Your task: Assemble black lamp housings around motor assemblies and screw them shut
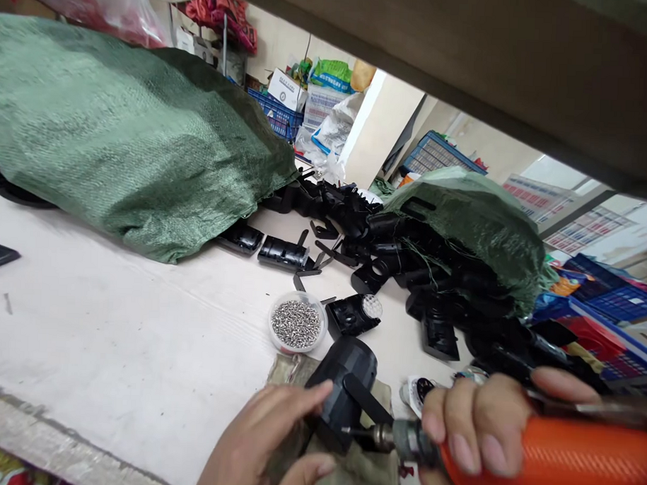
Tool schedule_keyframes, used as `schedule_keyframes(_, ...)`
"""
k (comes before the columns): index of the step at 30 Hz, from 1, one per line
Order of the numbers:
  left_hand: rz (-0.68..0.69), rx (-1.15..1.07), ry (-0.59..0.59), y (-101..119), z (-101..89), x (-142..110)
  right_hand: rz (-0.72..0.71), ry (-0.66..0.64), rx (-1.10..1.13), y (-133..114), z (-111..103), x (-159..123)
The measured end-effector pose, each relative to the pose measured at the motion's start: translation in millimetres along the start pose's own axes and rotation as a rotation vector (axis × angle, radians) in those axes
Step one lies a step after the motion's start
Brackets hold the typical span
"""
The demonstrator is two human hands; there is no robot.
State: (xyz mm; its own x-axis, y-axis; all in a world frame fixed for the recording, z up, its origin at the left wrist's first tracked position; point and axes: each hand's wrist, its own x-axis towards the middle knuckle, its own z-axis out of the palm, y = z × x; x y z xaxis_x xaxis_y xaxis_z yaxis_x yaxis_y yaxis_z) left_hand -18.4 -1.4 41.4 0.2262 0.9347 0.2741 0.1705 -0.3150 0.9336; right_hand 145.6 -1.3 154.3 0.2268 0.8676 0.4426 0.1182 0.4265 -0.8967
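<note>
My right hand [481,425] is wrapped round an orange power screwdriver [565,456], whose metal chuck and bit point left. Before the bit sits a black plastic housing [345,370], rounded, with a flat black arm across its side. My left hand [268,439] holds this housing from the left, index finger against it and thumb low near its bottom edge. A folded olive cloth [347,477] lies beneath the housing. Just beyond is a round clear tub [298,323] full of small silver screws. Whether the bit touches a screw is hard to see.
A large green woven sack [120,136] lies at the left; another green sack [472,226] spills black plastic parts [439,275] at the right. Near the tub lies an open black housing half [347,314]. A dark beam [493,71] crosses overhead. Blue crates [613,295] stand at far right.
</note>
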Motion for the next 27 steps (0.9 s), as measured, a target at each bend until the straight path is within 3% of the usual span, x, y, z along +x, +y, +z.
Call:
schedule_keyframes(2,0.088,0.155,0.010,-2.6,5.8,5.7,-0.047,0.141,0.200,-1.0,9.9,14.2)
schedule_keyframes(4,0.082,0.267,-0.051,-5.9,15.0,9.7,-0.083,0.205,0.234,0.9,20.9,27.2)
schedule_keyframes(8,0.061,0.327,-0.125,-13.5,28.7,10.6,-0.081,0.185,0.192,10.4,34.8,37.8)
schedule_keyframes(15,0.075,0.332,-0.247,-17.2,25.2,12.1,-0.081,0.147,0.167,21.4,34.8,34.4)
schedule_keyframes(27,0.076,0.319,-0.248,-15.4,25.0,15.1,-0.081,0.119,0.159,26.2,36.8,37.0)
